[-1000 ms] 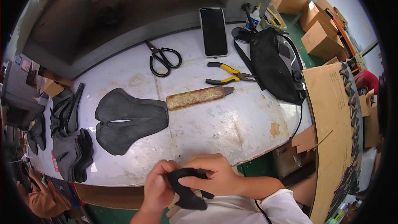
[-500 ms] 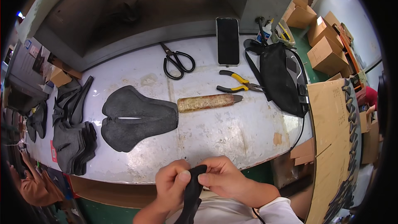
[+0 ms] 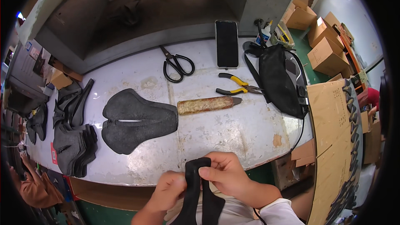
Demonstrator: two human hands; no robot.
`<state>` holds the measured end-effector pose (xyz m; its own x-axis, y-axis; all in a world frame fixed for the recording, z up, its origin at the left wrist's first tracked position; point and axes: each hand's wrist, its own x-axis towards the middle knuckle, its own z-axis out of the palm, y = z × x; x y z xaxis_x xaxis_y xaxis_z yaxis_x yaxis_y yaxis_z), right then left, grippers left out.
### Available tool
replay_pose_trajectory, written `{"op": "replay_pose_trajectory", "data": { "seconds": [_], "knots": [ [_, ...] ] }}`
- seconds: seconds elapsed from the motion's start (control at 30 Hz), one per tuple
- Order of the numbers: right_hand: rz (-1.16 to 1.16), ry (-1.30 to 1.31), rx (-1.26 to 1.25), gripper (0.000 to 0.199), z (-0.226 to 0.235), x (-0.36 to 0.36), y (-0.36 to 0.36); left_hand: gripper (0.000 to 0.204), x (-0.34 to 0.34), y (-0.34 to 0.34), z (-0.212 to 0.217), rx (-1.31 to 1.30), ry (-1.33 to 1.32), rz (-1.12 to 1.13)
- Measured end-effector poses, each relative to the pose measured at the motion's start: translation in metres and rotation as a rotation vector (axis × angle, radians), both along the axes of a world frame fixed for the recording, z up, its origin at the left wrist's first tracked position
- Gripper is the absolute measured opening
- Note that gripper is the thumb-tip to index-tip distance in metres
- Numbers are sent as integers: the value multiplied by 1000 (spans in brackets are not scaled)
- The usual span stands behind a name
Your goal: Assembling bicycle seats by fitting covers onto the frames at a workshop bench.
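A black, slit saddle cover [image 3: 192, 189] hangs in front of me past the bench's near edge, its two long sides dangling apart. My right hand [image 3: 227, 175] pinches its top end, thumb on the front and fingers behind. My left hand [image 3: 168, 189] is closed at the cover's left edge; its fingertips are partly hidden and slightly blurred. On the bench lies a dark grey saddle-shaped pad [image 3: 139, 118] with a narrow slit. Touching its narrow end is a tape-wrapped tool [image 3: 206, 105] with a dark blunt tip.
Black-handled scissors [image 3: 178, 66], a phone [image 3: 227, 43], yellow-black pliers [image 3: 239, 84] and a black bag [image 3: 277, 81] lie farther back. Stacked dark pads [image 3: 75, 148] stand at the left. A grey shelf unit [image 3: 166, 33] borders the back; cardboard [image 3: 331, 141] stands at the right.
My left hand has shifted a little left and down from the top of the cover. The cover's sides have spread apart, and its top end now stands higher.
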<state>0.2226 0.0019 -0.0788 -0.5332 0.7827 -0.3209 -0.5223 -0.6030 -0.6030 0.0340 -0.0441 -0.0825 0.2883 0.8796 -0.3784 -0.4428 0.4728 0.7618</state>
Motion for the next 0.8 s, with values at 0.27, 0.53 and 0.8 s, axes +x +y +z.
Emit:
{"op": "replay_pose_trajectory", "data": {
  "seconds": [0.27,0.53,0.8],
  "knots": [
    [-504,-702,982,31,10,-12,-8,8,-3,9,36,443,475,40],
    [17,-560,1020,56,15,-14,-10,34,14,16,35,405,388,386],
    [258,-280,548,45,23,-5,-14,26,-4,10,6,434,471,423]
  ]
}}
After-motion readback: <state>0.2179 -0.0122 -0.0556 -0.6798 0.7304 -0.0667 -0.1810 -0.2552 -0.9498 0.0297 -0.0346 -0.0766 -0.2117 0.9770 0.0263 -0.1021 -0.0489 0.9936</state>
